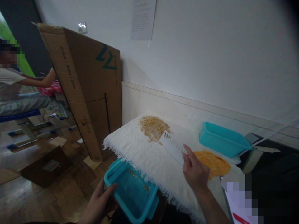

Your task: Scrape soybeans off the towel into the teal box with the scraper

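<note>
My left hand [104,199] grips the near left rim of a turquoise plastic container [119,203], tilted below the front edge of a fringed white cloth [137,155]. A few yellow beans lie inside it. In my right hand [196,171] is a flat white slotted plastic scraper [173,147], thumb and fingers pinched on its near end. Its far slotted end touches the near right edge of a spread pile of yellow soybeans [155,126] on the cloth.
At the right stands a second turquoise tray [224,140], with an orange cloth [213,163] before it. A tall cardboard box [93,87] rises at the left against the wall. Beyond it a person [25,84] sits. A flattened box [46,166] lies on the floor.
</note>
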The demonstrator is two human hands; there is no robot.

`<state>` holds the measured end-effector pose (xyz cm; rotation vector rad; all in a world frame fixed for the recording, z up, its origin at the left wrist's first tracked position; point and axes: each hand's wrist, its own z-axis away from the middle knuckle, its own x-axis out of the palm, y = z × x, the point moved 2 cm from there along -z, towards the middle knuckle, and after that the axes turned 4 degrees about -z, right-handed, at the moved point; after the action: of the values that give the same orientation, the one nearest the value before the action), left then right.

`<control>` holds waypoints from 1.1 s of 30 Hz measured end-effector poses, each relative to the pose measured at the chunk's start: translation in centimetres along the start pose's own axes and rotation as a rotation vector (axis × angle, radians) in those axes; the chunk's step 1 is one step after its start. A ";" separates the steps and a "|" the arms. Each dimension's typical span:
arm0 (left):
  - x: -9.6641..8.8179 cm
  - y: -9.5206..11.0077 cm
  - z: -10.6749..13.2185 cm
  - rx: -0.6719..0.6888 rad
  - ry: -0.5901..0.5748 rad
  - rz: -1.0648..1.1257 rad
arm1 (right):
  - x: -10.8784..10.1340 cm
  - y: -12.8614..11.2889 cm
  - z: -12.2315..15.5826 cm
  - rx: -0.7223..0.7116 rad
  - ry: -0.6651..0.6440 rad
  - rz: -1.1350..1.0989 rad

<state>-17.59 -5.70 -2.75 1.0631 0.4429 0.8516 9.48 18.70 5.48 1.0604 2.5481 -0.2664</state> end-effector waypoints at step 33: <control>0.1 0.4 0.3 0.013 -0.019 0.025 | -0.3 -1.1 -0.3 -0.062 -0.022 -0.126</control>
<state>-17.45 -5.73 -2.24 1.0901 0.4203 0.8609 8.83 17.86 5.89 0.8713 2.5901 -0.2292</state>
